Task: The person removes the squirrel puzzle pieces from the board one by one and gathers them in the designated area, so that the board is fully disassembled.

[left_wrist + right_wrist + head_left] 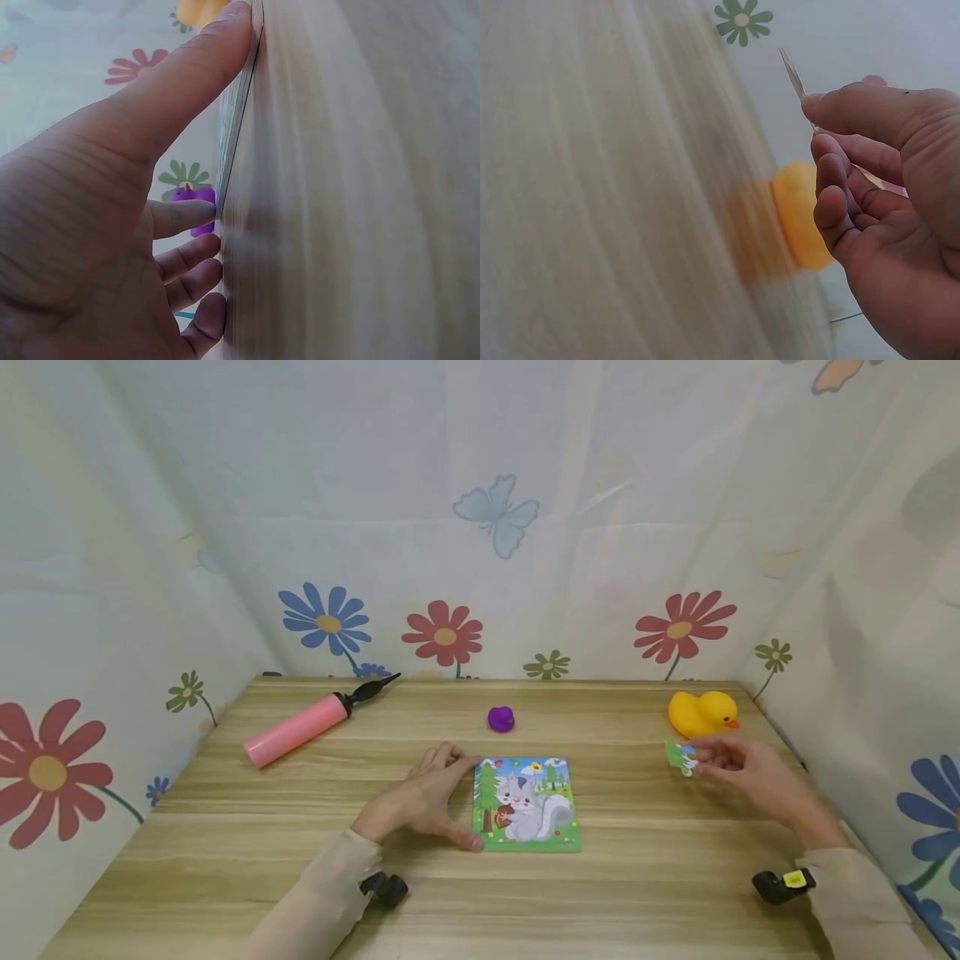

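Note:
A square jigsaw puzzle (pixel 528 806) with a grey squirrel picture lies flat on the wooden table. My left hand (pixel 427 797) is spread along its left side, thumb at the near corner and index finger at the far corner. In the left wrist view those straight fingers touch the thin edge of the puzzle (pixel 235 124), while the other fingers rest by the tabletop. Off to the right, my right hand (pixel 750 777) pinches a small green and blue puzzle piece (pixel 680 757) between thumb and fingers, raised above the table. The right wrist view shows this puzzle piece (pixel 791 73) edge-on.
Behind my right hand sits a yellow rubber duck (pixel 702 713). A small purple duck (pixel 501 719) stands beyond the puzzle. At the far left lies a pink hand pump (pixel 297 731) with a black nozzle. Flower-printed cloth (pixel 375 552) encloses the table (pixel 225 860) at the back and sides.

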### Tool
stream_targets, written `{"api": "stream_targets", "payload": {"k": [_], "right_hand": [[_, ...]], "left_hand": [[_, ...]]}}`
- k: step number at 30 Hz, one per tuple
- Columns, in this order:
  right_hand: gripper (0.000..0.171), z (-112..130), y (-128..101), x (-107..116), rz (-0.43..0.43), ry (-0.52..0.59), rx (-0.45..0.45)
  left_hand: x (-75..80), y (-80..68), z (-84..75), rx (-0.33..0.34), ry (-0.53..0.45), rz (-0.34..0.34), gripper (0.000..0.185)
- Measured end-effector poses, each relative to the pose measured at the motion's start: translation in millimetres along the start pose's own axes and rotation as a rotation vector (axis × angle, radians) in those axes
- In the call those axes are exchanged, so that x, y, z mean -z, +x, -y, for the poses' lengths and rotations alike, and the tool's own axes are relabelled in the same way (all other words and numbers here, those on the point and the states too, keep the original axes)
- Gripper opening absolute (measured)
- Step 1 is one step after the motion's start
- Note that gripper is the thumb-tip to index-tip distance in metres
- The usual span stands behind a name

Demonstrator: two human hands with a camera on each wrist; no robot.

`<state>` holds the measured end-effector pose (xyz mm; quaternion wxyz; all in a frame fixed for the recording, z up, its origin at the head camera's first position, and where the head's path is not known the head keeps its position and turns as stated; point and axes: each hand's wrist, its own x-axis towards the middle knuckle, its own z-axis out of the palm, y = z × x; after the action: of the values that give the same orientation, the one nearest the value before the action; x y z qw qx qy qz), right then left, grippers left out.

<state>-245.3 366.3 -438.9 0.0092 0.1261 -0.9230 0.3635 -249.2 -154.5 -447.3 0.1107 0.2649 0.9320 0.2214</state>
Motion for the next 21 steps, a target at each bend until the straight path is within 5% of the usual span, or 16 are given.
{"api": "stream_targets", "payload": {"k": [21], "right_hand": [[0.037,-27,0,-18,0.040,0.024,-0.026]], "left_hand": [[-0.4,0.7,0.3,-0.013,-0.008,-0.004,0.133]]}}
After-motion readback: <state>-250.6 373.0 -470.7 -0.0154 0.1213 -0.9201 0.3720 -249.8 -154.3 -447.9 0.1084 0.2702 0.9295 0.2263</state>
